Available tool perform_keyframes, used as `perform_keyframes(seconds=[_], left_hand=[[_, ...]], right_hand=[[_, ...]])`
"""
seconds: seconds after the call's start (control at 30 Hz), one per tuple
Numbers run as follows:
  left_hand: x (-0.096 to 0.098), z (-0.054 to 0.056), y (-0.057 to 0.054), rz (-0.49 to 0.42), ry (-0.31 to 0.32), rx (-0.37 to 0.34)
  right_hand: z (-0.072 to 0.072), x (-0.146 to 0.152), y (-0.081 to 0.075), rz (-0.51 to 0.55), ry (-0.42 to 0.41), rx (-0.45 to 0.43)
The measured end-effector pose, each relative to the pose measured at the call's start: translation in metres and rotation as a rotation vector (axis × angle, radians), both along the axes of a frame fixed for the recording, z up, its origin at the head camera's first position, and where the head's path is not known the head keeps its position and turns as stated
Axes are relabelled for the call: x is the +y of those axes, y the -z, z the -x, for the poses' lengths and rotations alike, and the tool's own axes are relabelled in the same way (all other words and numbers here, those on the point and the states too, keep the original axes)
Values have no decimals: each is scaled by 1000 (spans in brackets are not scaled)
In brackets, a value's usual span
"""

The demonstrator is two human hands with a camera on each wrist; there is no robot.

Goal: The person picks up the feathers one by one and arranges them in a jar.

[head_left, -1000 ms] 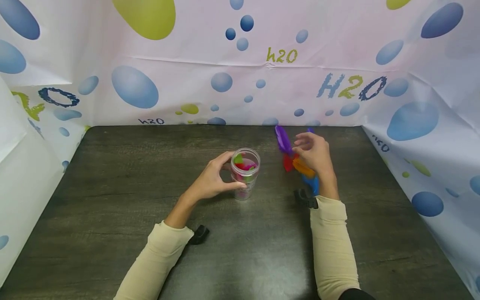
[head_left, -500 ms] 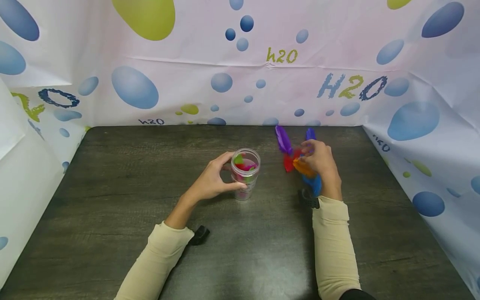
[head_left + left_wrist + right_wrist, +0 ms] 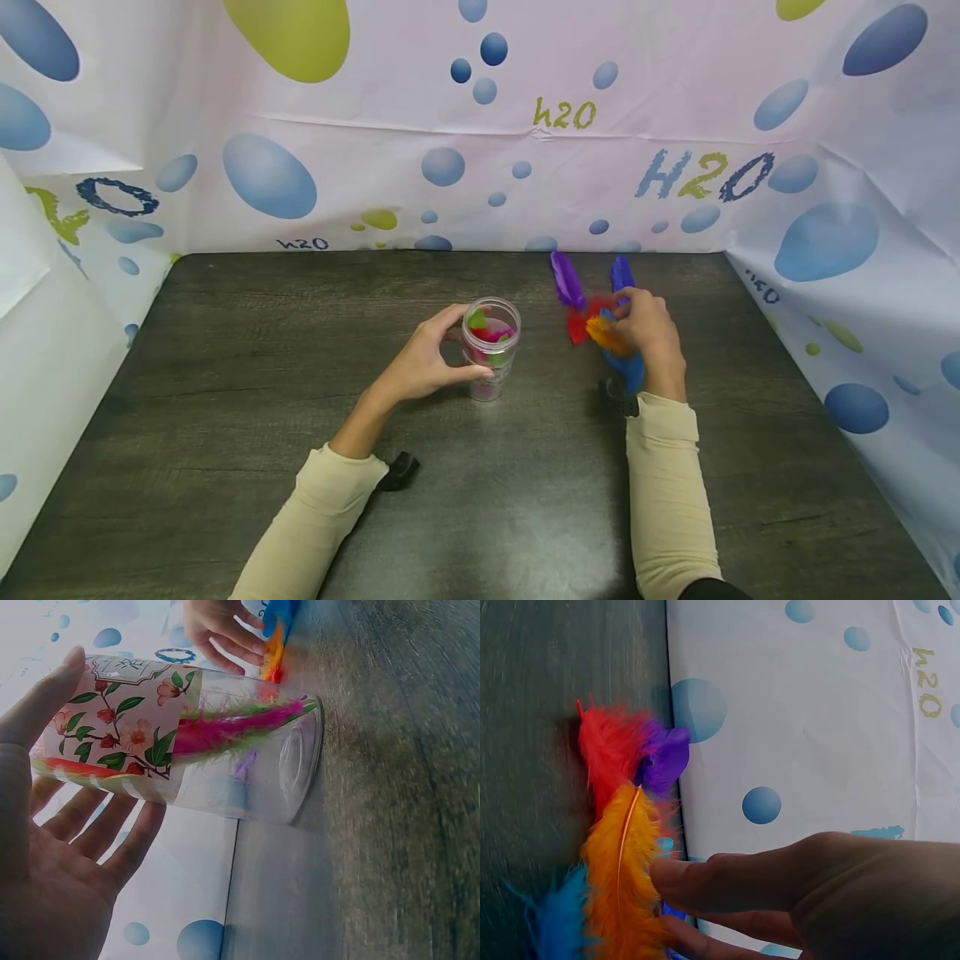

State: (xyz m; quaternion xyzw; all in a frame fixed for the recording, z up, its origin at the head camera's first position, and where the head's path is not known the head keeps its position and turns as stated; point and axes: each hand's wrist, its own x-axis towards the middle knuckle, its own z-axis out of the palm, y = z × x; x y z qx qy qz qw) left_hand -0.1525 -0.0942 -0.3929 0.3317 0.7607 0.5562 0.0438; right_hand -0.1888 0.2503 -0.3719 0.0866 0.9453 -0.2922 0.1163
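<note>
My left hand (image 3: 427,354) holds a clear cup (image 3: 491,387) upright on the table, thumb on the near side and fingers around the far side. A flower-printed band (image 3: 120,735) wraps the cup; magenta (image 3: 240,727), green and red feathers stand inside. My right hand (image 3: 652,329) is over a loose pile of feathers on the right. Its thumb and fingertips, apart from each other, are right at the edge of an orange feather (image 3: 619,855). Around that lie a red feather (image 3: 615,746), a purple feather (image 3: 567,279), a light blue feather (image 3: 559,915) and a dark blue feather (image 3: 621,271).
The dark wood-grain table (image 3: 225,400) ends at the back against a white sheet (image 3: 375,167) printed with blue and green drops, which also rises on both sides. The purple and dark blue feathers reach close to that back edge. Black straps with camera mounts (image 3: 399,471) sit at both wrists.
My right hand has moved down and slightly right, close to the orange feather, uncovering the dark blue feather and more of the red one. My left hand and the cup stay put.
</note>
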Motion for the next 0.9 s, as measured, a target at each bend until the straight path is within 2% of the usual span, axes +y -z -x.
perform_keyframes(seconds=[0.37, 0.6, 0.9], left_hand=[[-1, 1, 3, -4, 6, 19], [-1, 1, 5, -10, 8, 25], [-1, 1, 7, -12, 10, 30]], right_hand=[[-2, 3, 6, -50, -14, -40], [-5, 1, 8, -30, 4, -59], [-5, 3, 11, 4, 17, -24]])
